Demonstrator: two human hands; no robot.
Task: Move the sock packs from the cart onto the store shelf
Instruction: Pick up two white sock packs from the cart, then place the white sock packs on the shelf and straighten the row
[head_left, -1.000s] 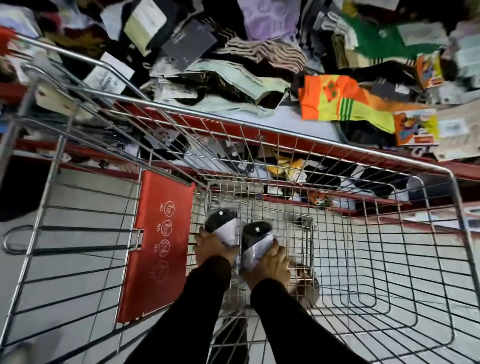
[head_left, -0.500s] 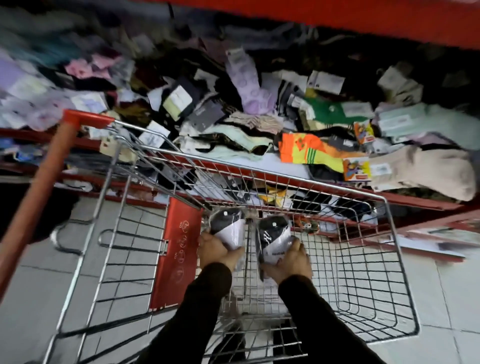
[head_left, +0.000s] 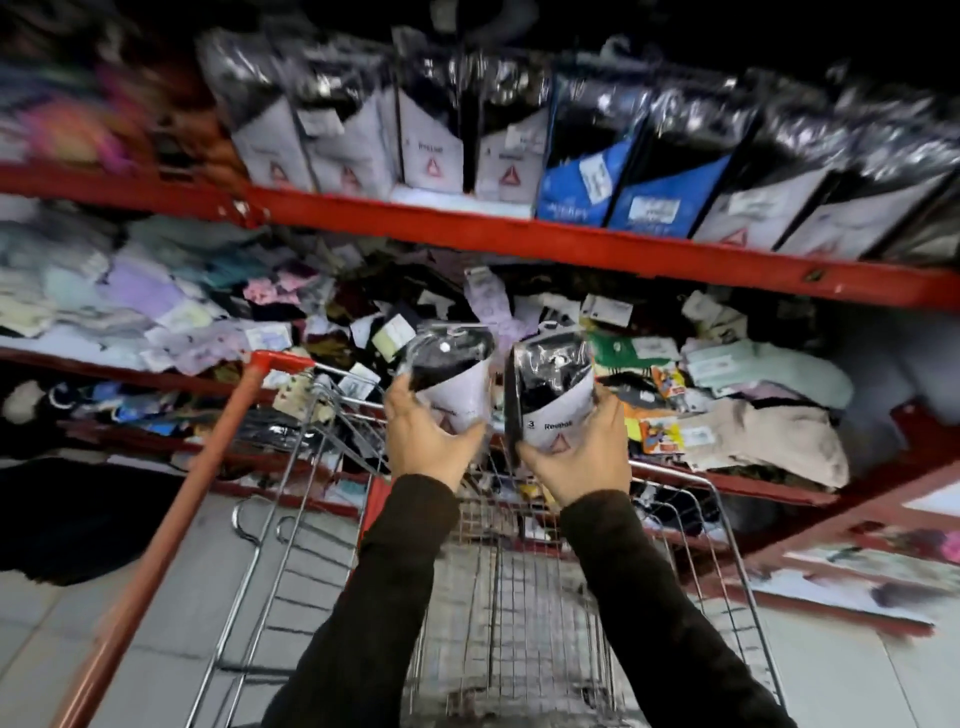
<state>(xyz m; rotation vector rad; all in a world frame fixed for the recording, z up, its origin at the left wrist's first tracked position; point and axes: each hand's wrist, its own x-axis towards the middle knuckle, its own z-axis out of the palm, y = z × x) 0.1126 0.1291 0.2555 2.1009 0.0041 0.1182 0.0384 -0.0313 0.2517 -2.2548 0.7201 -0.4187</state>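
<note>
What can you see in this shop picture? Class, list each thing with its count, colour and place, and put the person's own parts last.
held sock packs: two, black and white, one in each hand, above the cart
shelved packs: a row, mostly black and white, two blue, upper shelf
loose socks: many, mixed colours, piled on the middle shelf
shelf beams: several, red
cart: one, silver wire, red handle, below the hands
sleeves: two, dark
left hand: grips one pack
right hand: grips the other
</note>
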